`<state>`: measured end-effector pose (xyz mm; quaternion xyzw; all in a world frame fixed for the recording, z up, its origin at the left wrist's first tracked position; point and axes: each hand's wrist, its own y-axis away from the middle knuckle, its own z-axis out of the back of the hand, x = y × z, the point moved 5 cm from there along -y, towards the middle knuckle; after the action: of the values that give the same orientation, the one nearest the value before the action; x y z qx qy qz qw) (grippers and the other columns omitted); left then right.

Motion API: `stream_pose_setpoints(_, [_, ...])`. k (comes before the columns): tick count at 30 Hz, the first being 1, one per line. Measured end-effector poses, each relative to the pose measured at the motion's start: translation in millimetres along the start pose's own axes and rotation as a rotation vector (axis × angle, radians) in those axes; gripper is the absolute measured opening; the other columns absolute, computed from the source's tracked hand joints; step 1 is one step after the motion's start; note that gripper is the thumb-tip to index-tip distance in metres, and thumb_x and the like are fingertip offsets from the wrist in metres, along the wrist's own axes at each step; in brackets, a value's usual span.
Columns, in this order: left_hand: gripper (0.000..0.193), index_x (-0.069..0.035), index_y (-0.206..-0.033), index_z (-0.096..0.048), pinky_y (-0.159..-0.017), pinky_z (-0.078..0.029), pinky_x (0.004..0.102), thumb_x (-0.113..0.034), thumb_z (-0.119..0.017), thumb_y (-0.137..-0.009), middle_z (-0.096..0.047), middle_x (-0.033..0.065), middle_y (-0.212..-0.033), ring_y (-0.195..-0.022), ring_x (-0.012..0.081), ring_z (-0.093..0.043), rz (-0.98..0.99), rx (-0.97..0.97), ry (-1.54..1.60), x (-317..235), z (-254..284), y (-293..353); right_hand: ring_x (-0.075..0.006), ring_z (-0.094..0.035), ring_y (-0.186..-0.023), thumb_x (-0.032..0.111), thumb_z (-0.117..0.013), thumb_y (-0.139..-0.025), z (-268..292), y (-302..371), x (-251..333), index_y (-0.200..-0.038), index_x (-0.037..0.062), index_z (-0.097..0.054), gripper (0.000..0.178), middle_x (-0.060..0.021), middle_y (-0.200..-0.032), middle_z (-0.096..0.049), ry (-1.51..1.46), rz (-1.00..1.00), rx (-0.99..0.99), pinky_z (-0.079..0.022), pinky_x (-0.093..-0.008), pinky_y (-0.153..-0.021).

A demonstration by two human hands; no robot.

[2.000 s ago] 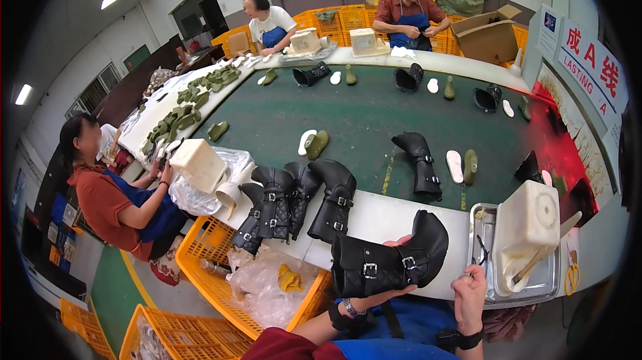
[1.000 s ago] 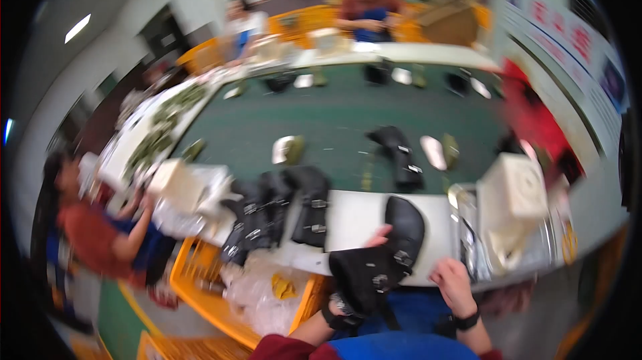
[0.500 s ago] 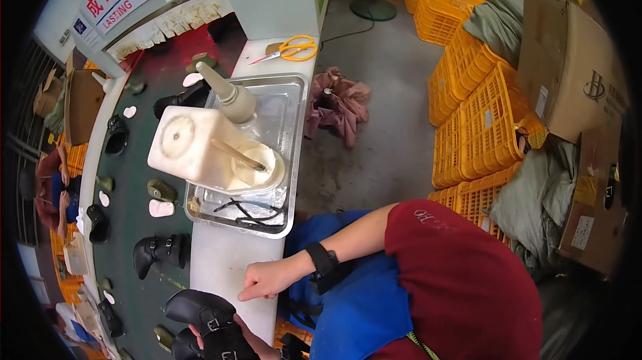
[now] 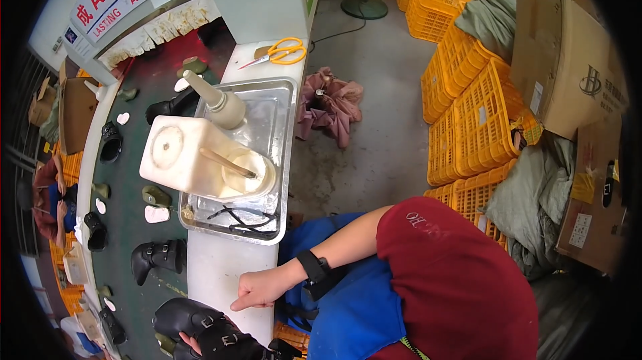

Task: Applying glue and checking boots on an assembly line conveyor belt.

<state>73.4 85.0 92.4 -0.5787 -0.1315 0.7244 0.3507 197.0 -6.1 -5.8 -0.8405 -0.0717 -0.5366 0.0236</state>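
Green flat belt (image 4: 130,173) on the left carries parts laid out separately: black buckled boots (image 4: 158,258), white flat foot-shaped insoles (image 4: 157,214), olive-green foot-shaped forms (image 4: 156,195). None look joined from here.

Next: left hand (image 4: 190,342) grasps a black leather boot with silver buckles (image 4: 200,325), tilted, over the border of belt and white smooth bench (image 4: 214,260). Can't tell if it touches either.

Progress, my read: straps and buckles are on, boot is in hand, not set down. Underside hidden, so no call on that.

Rightward, silver rectangular metal tray (image 4: 292,139): cream plastic container (image 4: 184,156), grey-white spouted bottle (image 4: 227,109), wooden stick (image 4: 227,163) parked in the container's mouth, thin black cords (image 4: 244,221) lying loose. I'd say nothing from the tray is in use.

Right hand (image 4: 263,289) is clenched near the bench edge; nothing shows in it, inside of the fist hidden. Beyond: orange-handled scissors (image 4: 271,56), out of hand.

Counts, left to right: five boots I can make out on the belt, five insoles, six forms; one boot held; a dark shape below it might be another. One container, one bottle, one stick, one tray, one scissors. Cords tangled, can't count. Far right, yellow-orange plastic crates (image 4: 478,126) overlap, no reliable number.
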Motion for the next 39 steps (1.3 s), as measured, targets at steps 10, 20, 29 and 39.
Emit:
stream_pose_setpoints(10, [0.059, -0.008, -0.122, -0.041, -0.094, -0.040, 0.0425, -0.026, -0.065, -0.072, -0.028, 0.0204, -0.137, -0.118, 0.0324, -0.040, -0.116, 0.045, -0.137, -20.2, -14.9, 10.3, -0.0080, -0.047, -0.042, 0.022, -0.051, -0.087, 2.8, -5.9, -1.4, -0.067, 0.0000, -0.058, 0.030, -0.0015, -0.049, -0.050, 0.030, 0.111, -0.076, -0.039, -0.0233, -0.041])
stream_pose_setpoints(20, [0.056, -0.007, -0.121, -0.041, -0.093, -0.041, 0.0432, -0.031, -0.062, -0.075, -0.029, 0.0212, -0.136, -0.117, 0.0332, -0.041, -0.183, 0.048, -0.231, -30.7, -24.3, 24.2, -0.0080, -0.041, -0.038, 0.033, -0.048, -0.090, 8.2, -6.0, 2.3, -0.049, 0.0049, -0.044, 0.049, -0.0010, -0.044, -0.045, -0.003, 0.108, -0.099, -0.033, -0.0236, -0.037])
stream_pose_setpoints(29, [0.055, -0.006, -0.120, -0.041, -0.092, -0.042, 0.0438, -0.035, -0.059, -0.078, -0.029, 0.0219, -0.136, -0.116, 0.0339, -0.042, -0.192, 0.046, -0.261, -31.4, -24.9, 26.8, -0.0065, -0.036, -0.036, 0.027, -0.049, -0.089, 11.0, -5.2, 1.4, -0.049, 0.0070, -0.040, 0.046, 0.0016, -0.043, -0.040, 0.056, 0.128, -0.086, -0.030, -0.0237, -0.036])
stream_pose_setpoints(39, [0.055, -0.004, -0.120, -0.041, -0.091, -0.042, 0.0444, -0.040, -0.056, -0.081, -0.030, 0.0227, -0.135, -0.114, 0.0347, -0.042, -0.207, 0.041, -0.259, -33.4, -20.6, 27.9, -0.0065, -0.040, -0.040, 0.036, -0.046, -0.092, 7.0, -4.9, 0.3, -0.056, 0.0054, -0.050, 0.047, 0.0010, -0.048, -0.045, 0.094, 0.115, -0.161, -0.035, -0.0221, -0.038])
